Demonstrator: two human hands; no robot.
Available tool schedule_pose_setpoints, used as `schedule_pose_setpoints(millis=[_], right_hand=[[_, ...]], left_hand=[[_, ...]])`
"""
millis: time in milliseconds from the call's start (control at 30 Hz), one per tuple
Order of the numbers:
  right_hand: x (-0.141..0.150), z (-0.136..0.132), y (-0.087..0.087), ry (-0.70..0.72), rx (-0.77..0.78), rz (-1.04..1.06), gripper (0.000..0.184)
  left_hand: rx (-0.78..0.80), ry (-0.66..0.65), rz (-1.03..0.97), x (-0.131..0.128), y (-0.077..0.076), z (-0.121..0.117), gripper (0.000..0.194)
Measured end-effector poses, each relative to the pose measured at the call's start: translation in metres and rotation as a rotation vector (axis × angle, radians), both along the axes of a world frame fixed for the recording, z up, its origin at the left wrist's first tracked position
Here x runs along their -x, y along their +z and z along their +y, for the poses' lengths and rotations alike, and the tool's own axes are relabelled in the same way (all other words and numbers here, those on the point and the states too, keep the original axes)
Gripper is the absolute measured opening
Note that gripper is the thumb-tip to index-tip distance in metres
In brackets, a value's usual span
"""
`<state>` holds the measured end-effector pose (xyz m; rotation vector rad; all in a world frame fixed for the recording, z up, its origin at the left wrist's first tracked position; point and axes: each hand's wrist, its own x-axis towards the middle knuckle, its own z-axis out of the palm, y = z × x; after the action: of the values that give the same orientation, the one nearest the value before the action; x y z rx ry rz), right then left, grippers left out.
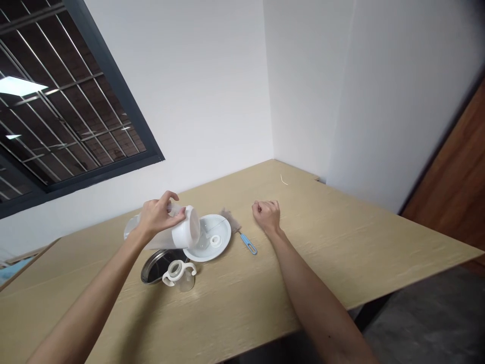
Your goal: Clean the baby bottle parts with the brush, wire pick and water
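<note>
My left hand [157,217] grips a translucent plastic jug with a white lid or rim [185,228], tilted on its side above a white bowl [228,237]. In the bowl lie a small white ring [215,241] and some clear pieces or liquid; I cannot tell which. My right hand [267,215] rests as a closed fist on the table, right of a bottle brush [248,243] with a blue handle. Below the jug stands a clear baby bottle with a white two-handled collar [176,271]. Behind it is a dark round metal tray [151,270], partly covered.
The light wooden table [322,242] reaches back to white walls. A thin bent strip [284,180] lies near the far corner. At the upper left is a barred window [71,91]; a brown wooden panel [450,177] stands on the right.
</note>
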<state>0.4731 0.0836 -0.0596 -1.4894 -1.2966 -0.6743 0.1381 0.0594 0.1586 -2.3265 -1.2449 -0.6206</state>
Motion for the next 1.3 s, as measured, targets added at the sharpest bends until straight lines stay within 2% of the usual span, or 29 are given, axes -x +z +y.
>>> schedule_pose_setpoints(millis=[200,300,567,733,900,1100,1300], right_hand=[[-0.001,0.000,-0.002,-0.006,0.001,-0.012,0.037],[-0.001,0.001,-0.002,-0.011,0.003,-0.015,0.037],[-0.001,0.001,-0.003,-0.007,-0.005,-0.014,0.038],[0.000,0.001,-0.002,0.000,-0.001,-0.004,0.038],[0.001,0.000,-0.002,0.000,0.005,-0.012,0.038],[-0.001,0.000,-0.003,0.005,0.021,-0.016,0.036],[-0.001,0.001,-0.004,0.009,0.030,-0.005,0.036]], left_hand=[[0.027,-0.060,-0.031,-0.030,-0.008,0.002,0.039],[0.003,-0.051,-0.036,-0.036,-0.009,0.009,0.041],[0.022,0.092,0.023,-0.018,0.002,0.013,0.045],[0.082,0.035,-0.002,-0.017,0.003,0.002,0.038],[0.162,-0.057,-0.113,-0.037,-0.005,0.003,0.034],[0.100,-0.007,-0.083,-0.050,0.000,0.019,0.041],[0.091,0.086,0.001,-0.030,0.011,0.022,0.045]])
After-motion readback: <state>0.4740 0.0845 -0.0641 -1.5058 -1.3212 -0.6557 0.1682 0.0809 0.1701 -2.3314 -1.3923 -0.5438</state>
